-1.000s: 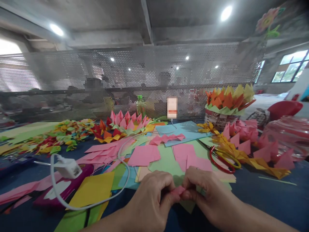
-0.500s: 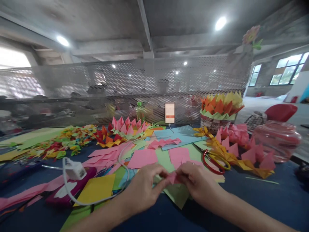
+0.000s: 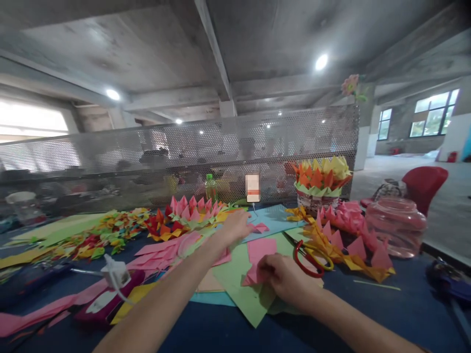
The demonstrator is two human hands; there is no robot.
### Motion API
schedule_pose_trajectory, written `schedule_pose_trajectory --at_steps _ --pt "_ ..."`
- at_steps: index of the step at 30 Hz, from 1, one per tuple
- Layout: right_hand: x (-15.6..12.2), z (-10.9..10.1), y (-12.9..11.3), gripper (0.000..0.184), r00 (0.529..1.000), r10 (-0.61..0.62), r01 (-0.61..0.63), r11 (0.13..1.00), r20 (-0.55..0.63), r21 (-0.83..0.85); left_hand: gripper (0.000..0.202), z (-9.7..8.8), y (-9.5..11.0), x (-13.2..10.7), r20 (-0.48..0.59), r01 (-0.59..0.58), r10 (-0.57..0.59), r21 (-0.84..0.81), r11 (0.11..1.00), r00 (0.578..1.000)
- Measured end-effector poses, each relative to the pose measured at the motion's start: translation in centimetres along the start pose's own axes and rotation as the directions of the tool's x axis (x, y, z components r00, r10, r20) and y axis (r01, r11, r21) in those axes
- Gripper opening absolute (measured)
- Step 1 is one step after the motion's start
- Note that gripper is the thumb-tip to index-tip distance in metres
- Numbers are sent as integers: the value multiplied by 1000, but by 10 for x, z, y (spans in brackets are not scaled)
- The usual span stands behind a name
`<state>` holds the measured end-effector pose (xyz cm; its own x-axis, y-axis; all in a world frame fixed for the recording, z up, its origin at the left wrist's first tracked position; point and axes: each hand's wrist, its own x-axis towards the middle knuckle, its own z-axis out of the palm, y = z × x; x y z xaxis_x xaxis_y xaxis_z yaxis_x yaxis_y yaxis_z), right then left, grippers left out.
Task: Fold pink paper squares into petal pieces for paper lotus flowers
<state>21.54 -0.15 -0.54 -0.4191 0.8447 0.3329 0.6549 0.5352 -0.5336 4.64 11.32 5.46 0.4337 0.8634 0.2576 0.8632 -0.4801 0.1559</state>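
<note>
My left hand [image 3: 238, 226] stretches forward over the blue sheet [image 3: 281, 215], fingers extended, beside a short row of folded pink paper pieces [image 3: 260, 227]. Part of that row is hidden under the hand, so whether the fingertips touch it is unclear. Nearer to me, my right hand [image 3: 281, 274] is closed on a folded pink paper piece [image 3: 253, 276], pinched between thumb and fingers. Under it lie a light green sheet [image 3: 235, 264] and a flat pink paper square [image 3: 260, 249]. Red-and-yellow-handled scissors [image 3: 307, 260] rest just right of my right hand.
A pink paper lotus [image 3: 195, 208] and a woven basket with paper petals [image 3: 318, 196] stand farther back. On the left are a white charger [image 3: 117, 273] with its cable and cut paper scraps [image 3: 117, 225]. A pink clear jar [image 3: 395, 228] stands right. A phone [image 3: 252, 188] leans against the mesh partition.
My left hand has let go of the pink piece and moved forward to the folded row. My right hand keeps the piece, slightly lower. The view has tilted upward.
</note>
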Motion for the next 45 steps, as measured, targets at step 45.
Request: schedule_pose_trajectory --at_steps 45 --pt "-3 -13 -12 18 927 -259 270 963 -270 2 11 -15 13 -110 271 87 130 -664 742 954"
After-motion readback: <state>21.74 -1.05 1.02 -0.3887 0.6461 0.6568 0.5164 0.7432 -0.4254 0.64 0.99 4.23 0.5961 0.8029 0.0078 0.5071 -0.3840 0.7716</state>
